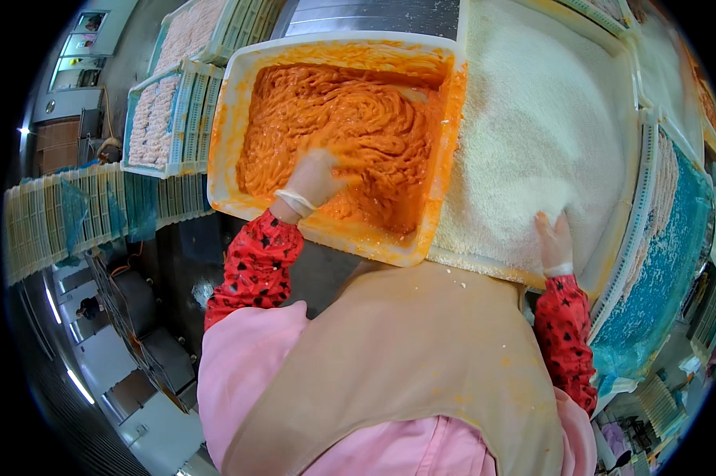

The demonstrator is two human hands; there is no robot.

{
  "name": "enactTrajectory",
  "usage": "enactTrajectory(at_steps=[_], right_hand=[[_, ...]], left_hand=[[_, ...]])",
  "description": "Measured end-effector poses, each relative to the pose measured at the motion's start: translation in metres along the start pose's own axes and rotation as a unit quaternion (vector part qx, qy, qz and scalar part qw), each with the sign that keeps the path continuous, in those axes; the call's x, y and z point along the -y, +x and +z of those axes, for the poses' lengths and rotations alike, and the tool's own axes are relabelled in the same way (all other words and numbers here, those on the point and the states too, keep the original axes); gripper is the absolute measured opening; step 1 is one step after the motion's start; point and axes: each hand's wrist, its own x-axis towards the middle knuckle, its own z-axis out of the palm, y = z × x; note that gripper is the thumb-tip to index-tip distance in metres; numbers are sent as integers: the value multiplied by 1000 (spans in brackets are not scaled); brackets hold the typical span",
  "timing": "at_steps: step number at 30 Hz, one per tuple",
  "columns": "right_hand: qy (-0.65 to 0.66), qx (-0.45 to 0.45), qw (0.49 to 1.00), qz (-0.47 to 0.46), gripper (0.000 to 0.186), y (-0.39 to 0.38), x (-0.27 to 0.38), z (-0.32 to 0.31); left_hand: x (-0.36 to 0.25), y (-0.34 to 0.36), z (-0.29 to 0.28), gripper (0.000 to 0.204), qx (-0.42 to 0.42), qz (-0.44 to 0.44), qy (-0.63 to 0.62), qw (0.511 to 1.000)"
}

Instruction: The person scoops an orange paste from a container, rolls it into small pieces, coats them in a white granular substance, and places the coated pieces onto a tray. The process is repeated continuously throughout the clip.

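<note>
My left hand (313,179), in a pale glove, reaches over the near left side of a white tub (335,249) with orange-smeared walls. Its fingers are smeared by motion and partly lost against the thick, wet orange mixture (294,103) filling the tub. To the right, my right hand (554,238) rests in a bed of fine white crumbs (532,103). Some of its fingers show apart, with orange on one tip; the others seem sunk in the crumbs. I see nothing held in it. The crumbs fill a wide, shallow tray (485,268) standing against the tub.
At the far left stand blue-green crates (185,119) stacked with rows of pale coated pieces. Another crate (651,274), with a blue liner and similar pieces, flanks the crumb tray on the right. A metal surface (366,16) lies beyond the tub. My tan apron (421,341) nearly touches both containers.
</note>
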Motion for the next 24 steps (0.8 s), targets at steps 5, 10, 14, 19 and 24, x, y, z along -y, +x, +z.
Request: enactTrajectory(at_steps=[5, 10, 14, 19, 24], right_hand=[[-91, -41, 990, -96, 46, 7, 37, 44], [-46, 5, 995, -92, 45, 2, 49, 33], [137, 36, 990, 15, 38, -5, 23, 6], [234, 19, 971, 43, 33, -11, -13, -23], [238, -40, 970, 26, 32, 1, -36, -52]], left_hand=[[-24, 40, 44, 15, -15, -39, 231, 972], [18, 77, 51, 14, 65, -146, 274, 949], [28, 78, -11, 21, 49, -197, 29, 979], [-72, 94, -39, 15, 29, -171, -153, 973], [-180, 111, -14, 14, 30, -81, -295, 952]])
